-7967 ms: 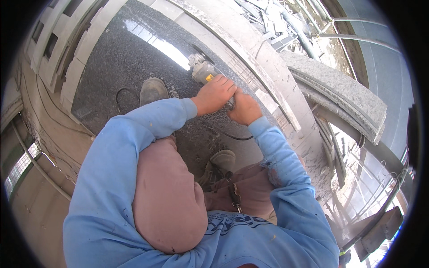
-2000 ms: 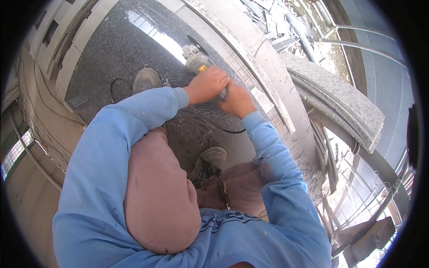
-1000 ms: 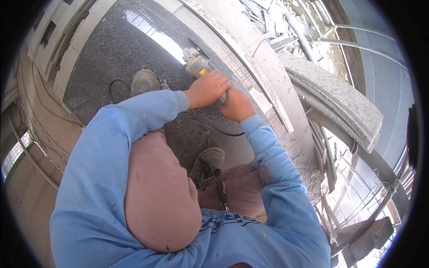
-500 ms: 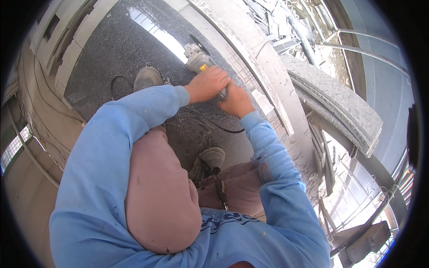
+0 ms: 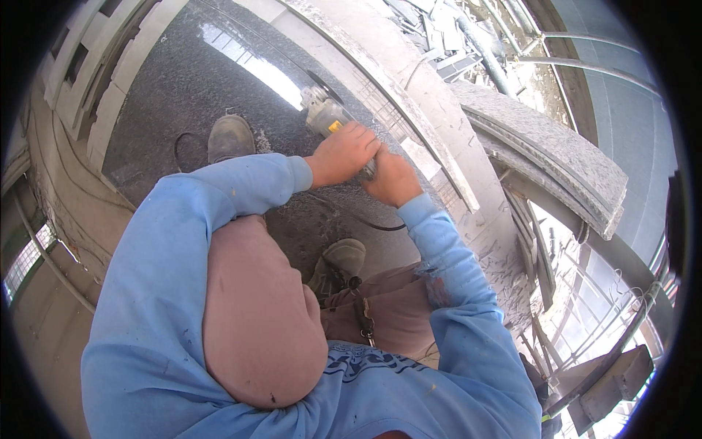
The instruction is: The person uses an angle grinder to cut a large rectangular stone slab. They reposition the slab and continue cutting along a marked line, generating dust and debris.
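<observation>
My left hand (image 5: 344, 154) is closed over the body of a grey angle grinder (image 5: 323, 115) with a yellow switch. My right hand (image 5: 391, 178) grips the rear of the tool, just below and right of the left. The dark disc (image 5: 327, 88) points away from me, at the right part of a glossy speckled dark stone slab (image 5: 161, 102); whether it touches the stone I cannot tell. Under my arms a black cord (image 5: 384, 225) curves across the slab. One dusty boot (image 5: 230, 135) shows left of the grinder, another (image 5: 344, 256) between my knees.
A long pale strip (image 5: 409, 110) runs along the slab's right edge. Further right are stacked speckled stone pieces (image 5: 548, 157), metal tubes and broken offcuts (image 5: 439, 29) at the top. Pale slotted pieces (image 5: 91, 58) lie at the left, with loose cables (image 5: 69, 168) beside them.
Both hands stay closed on the grinder throughout. In the last half second they and the tool have shifted slightly down in the picture, toward me.
</observation>
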Tool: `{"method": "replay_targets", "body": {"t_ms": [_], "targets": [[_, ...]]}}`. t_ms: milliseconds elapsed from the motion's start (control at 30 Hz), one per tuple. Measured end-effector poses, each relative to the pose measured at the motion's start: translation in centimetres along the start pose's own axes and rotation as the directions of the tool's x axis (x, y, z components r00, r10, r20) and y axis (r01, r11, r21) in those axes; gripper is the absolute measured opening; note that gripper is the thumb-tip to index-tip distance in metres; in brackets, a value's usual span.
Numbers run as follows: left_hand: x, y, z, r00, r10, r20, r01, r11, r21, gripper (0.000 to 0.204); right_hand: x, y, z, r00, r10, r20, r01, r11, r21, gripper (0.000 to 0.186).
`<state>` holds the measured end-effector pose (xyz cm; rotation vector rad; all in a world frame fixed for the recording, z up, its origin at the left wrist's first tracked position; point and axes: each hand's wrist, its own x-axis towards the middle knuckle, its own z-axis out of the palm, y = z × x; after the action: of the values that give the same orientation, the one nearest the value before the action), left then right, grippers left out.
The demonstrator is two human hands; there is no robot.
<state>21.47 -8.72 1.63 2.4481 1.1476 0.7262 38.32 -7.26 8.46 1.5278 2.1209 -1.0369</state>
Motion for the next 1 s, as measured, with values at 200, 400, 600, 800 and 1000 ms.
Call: {"method": "replay_targets", "body": {"t_ms": [200,400,600,800,1000], "targets": [[0.1,0.4,0.1,1.000,0.015,0.021,-0.015,1.000,0.015,0.029,-0.4,0.4,-0.1,1.000,-0.007,-0.002,0.007,1.000,0.018,0.058],[-0.1,-0.4,-0.2,0.999,0.004,0.043,-0.005,1.000,0.031,0.026,0.5,0.0,0.1,1.000,0.018,0.016,-0.018,1.000,0.007,0.059],[-0.6,-1.7,-0.1,0.999,0.010,0.033,-0.013,0.998,0.068,0.024,1.7,-0.7,0.3,1.000,0.012,0.020,-0.012,0.999,0.034,0.059],[-1.1,-3.3,-0.3,0.999,0.002,0.048,-0.007,0.996,0.088,0.022,3.2,-1.4,0.8,1.000,-0.007,0.017,0.006,0.999,0.036,0.059],[-1.4,-4.4,-0.7,1.000,-0.016,0.004,0.016,0.999,0.030,0.020,4.4,-1.9,1.1,1.000,-0.023,0.009,0.023,1.000,0.008,0.058]]}}
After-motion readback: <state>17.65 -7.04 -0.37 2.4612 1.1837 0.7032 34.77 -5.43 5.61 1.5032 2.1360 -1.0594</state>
